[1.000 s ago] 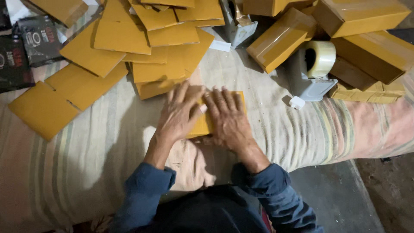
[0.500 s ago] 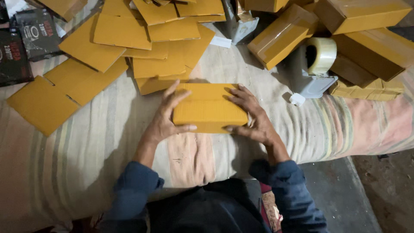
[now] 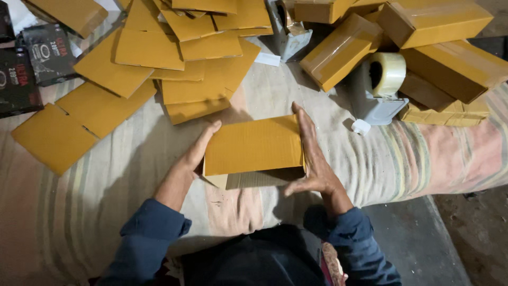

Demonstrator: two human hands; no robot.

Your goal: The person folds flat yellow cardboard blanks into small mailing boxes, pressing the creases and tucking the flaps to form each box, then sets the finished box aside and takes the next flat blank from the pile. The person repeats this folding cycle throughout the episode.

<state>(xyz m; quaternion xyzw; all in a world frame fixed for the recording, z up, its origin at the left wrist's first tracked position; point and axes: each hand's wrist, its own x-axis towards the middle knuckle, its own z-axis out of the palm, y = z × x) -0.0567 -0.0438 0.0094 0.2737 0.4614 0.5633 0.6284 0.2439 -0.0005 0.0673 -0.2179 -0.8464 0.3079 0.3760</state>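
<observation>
A small yellow-brown corrugated cardboard box (image 3: pixel 254 145) sits in the middle of a striped cloth-covered work surface (image 3: pixel 95 212), and both hands press against its sides. The left hand (image 3: pixel 198 151) lies flat along the box's left edge, fingers straight and reaching to its far corner. The right hand (image 3: pixel 313 156) lies flat along the right edge, fingers stretched to the far right corner and thumb curled under the near edge. Neither hand is closed into a fist; the box is clamped between the two open palms. The near side of the box shows a darker open flap in shadow.

Beyond the box to the left, a loose heap of flat yellow-brown cardboard blanks (image 3: pixel 180 53) spreads over the cloth. Beyond the box to the right stands a grey tape dispenser with a roll of clear tape (image 3: pixel 382 85), and behind that lies a pile of taped-up cardboard boxes (image 3: pixel 423 32). Far left of the box, dark printed packets (image 3: pixel 37 58) lie at the edge.
</observation>
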